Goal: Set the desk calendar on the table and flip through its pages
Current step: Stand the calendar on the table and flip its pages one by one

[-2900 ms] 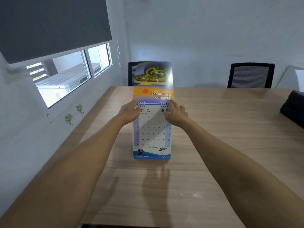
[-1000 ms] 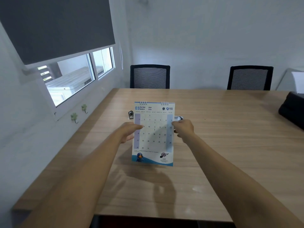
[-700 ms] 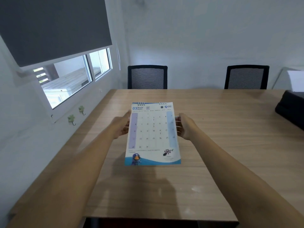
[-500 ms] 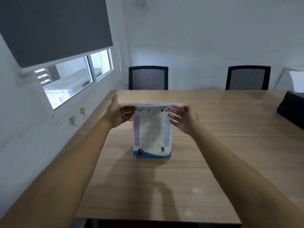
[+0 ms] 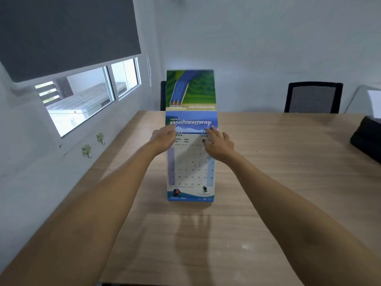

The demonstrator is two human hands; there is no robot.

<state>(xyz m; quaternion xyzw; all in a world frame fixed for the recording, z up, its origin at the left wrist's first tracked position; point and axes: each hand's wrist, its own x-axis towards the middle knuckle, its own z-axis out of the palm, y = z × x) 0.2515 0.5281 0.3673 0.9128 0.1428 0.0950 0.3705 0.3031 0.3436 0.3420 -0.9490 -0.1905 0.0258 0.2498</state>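
Observation:
The desk calendar [image 5: 190, 172] stands on the wooden table [image 5: 268, 182], its April page facing me. One page [image 5: 190, 96] is raised upright above the spiral binding, its green and blue picture upside down. My left hand [image 5: 164, 137] pinches that page at the top left corner by the binding. My right hand [image 5: 218, 144] holds it at the top right corner, fingers spread over the April page's header.
Two black mesh chairs stand at the far side: one [image 5: 313, 98] at the right, one [image 5: 162, 96] mostly hidden behind the raised page. A black object [image 5: 367, 139] lies at the table's right edge. A window [image 5: 86, 100] and wall run along the left.
The March page has been lifted from the front and swung up over the binding. April now shows. Both hands moved from the page's sides up to the top corners.

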